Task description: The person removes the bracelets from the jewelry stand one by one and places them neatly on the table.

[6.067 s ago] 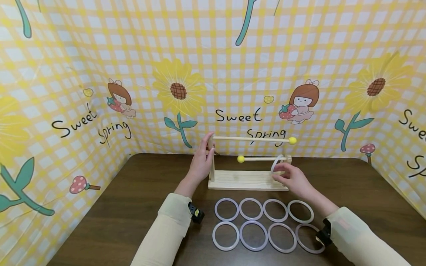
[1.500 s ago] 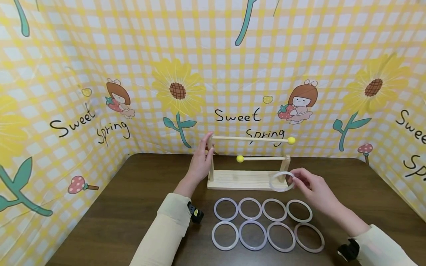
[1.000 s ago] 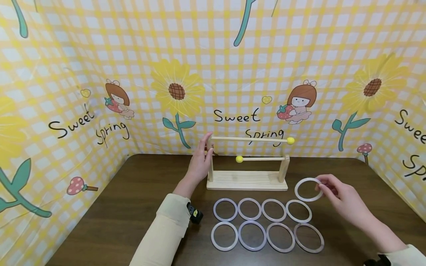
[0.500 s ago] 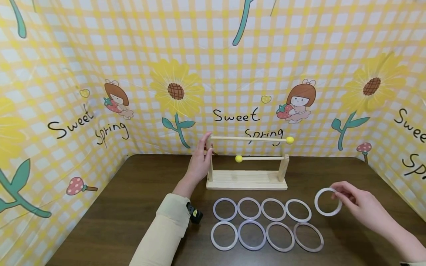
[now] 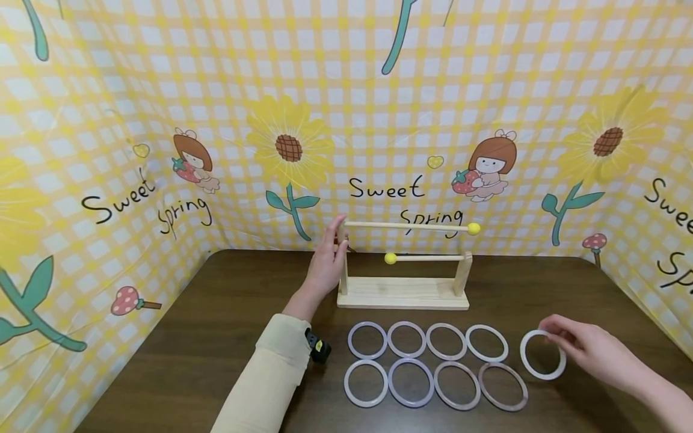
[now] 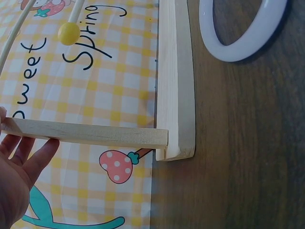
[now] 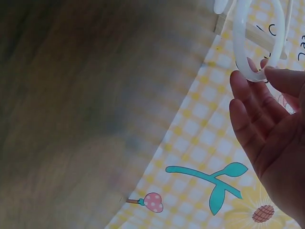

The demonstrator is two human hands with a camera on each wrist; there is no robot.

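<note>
My left hand (image 5: 326, 260) holds the left post of a pale wooden stand (image 5: 400, 293), fingers around its upper end. The left wrist view shows the post (image 6: 86, 131) with fingers (image 6: 40, 160) against it. Two rods with yellow ball tips run from the stand: the upper rod (image 5: 406, 226) points right, the lower rod (image 5: 428, 258) left. Neither carries a ring. My right hand (image 5: 598, 352) pinches a white ring (image 5: 523, 355) between thumb and fingers, tilted, right of the laid-out rings; whether it touches the table is unclear. The right wrist view shows this ring (image 7: 239, 38) upright.
Several pale white and lilac rings lie in two rows before the stand, among them a lilac ring (image 5: 368, 323) at back left and a greyish ring (image 5: 503, 409) at front right. The brown table (image 5: 216, 361) meets a yellow checked cloth (image 5: 379, 138) behind.
Earlier the white ring was at the lower rod's right end. My right hand has carried it right and towards me, past the rows. My left hand stays on the post.
</note>
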